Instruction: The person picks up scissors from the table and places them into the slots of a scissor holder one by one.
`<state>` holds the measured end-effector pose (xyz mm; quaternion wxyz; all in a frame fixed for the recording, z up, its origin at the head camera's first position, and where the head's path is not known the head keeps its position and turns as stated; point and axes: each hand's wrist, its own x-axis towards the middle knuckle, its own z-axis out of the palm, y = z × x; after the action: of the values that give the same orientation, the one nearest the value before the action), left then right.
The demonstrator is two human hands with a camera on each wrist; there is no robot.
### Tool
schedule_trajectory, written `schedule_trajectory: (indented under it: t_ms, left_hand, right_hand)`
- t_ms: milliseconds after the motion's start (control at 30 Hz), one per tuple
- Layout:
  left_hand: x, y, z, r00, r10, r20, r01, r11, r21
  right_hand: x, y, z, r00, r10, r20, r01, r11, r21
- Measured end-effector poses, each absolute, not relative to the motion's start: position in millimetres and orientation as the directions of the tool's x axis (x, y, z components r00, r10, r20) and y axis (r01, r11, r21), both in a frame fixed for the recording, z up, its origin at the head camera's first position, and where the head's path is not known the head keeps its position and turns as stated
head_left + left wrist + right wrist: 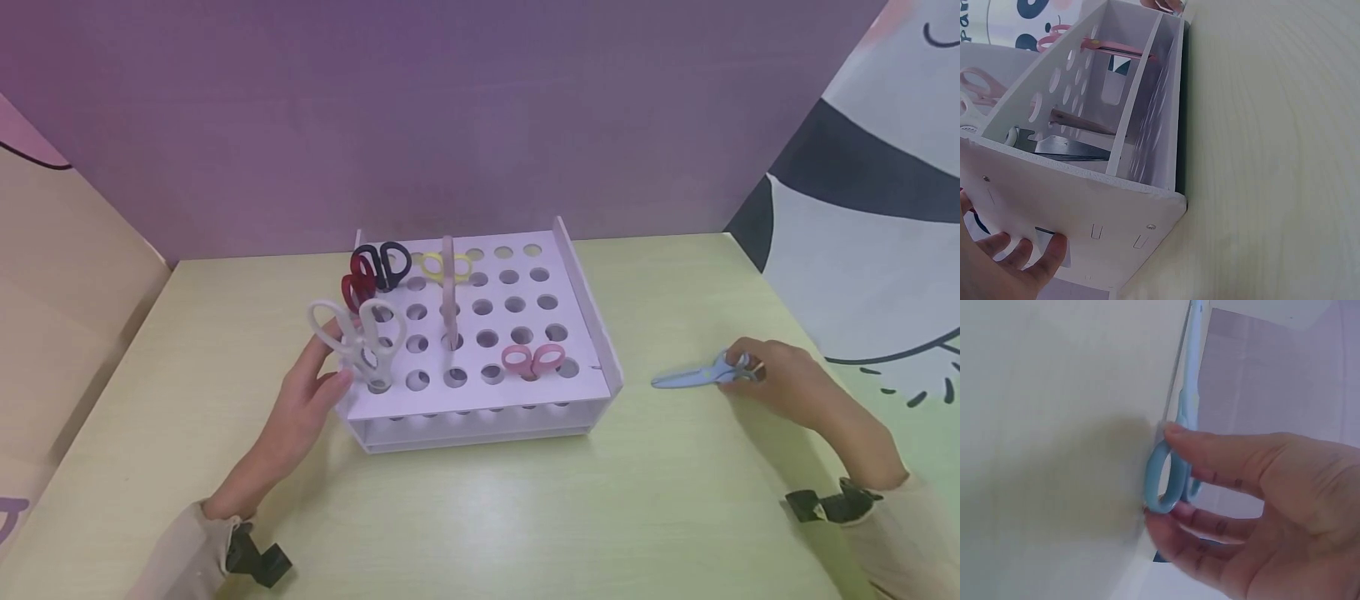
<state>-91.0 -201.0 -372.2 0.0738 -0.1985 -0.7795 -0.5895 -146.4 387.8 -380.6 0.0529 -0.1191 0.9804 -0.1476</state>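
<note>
Toward the right of the table, my right hand (pixel 780 379) pinches the handle loops of light blue scissors (pixel 1191 375), whose blades point left toward a white rack (pixel 525 402) with rows of round holes. Against the rack's left side panel (pixel 1104 219) rests my left hand (pixel 296 417), fingertips touching it near a small slot. White scissors (pixel 361 342) stand handles-up in the front left corner, their metal blades (pixel 1072 149) hanging below the top plate. Pink scissors (pixel 532 365) occupy a front-row hole at right.
Behind the white pair stand red scissors (pixel 352 296) and black scissors (pixel 384 273). Yellow scissors (pixel 425 271) sit at the back, partly covered by pale pink scissors (pixel 448 292) seen edge-on. A purple panel (pixel 450 125) rises behind the table (pixel 487 525).
</note>
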Motion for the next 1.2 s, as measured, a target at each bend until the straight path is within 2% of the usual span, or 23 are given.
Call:
schedule_trajectory:
  t_ms: [133, 267, 500, 767, 967, 1200]
  left_hand:
    - [-91.2, -201.0, -372.4, -0.913, 0.218, 0.346, 0.392, 0.231, 0.890]
    - [-91.5, -201.2, -372.4, -0.911, 0.221, 0.348, 0.396, 0.237, 0.887]
    - [-91.5, -201.0, -372.3, -0.903, 0.230, 0.362, 0.412, 0.227, 0.882]
    - [-90.9, -200.7, -371.2, -0.906, 0.225, 0.357, 0.406, 0.226, 0.886]
    - [-91.8, -201.7, -372.5, -0.906, 0.228, 0.355, 0.405, 0.229, 0.885]
    - [-91.7, -201.5, -372.8, -0.905, 0.234, 0.355, 0.406, 0.230, 0.884]
  right_hand:
    - [-143.0, 385.9, -382.7, -0.969, -0.246, 0.001, -0.231, 0.910, -0.343]
    - [-139.9, 383.7, -384.1, -0.977, -0.215, 0.013, -0.202, 0.895, -0.399]
    - [-138.9, 384.1, -382.7, -0.971, -0.236, 0.049, -0.237, 0.902, -0.361]
    - [-132.1, 382.4, -371.5, -0.972, -0.220, 0.083, -0.233, 0.855, -0.463]
    - [-126.2, 375.7, -361.6, -0.964, -0.203, 0.172, -0.264, 0.808, -0.526]
    - [-121.4, 364.8, -353.4, -0.963, -0.107, 0.247, -0.230, 0.803, -0.550]
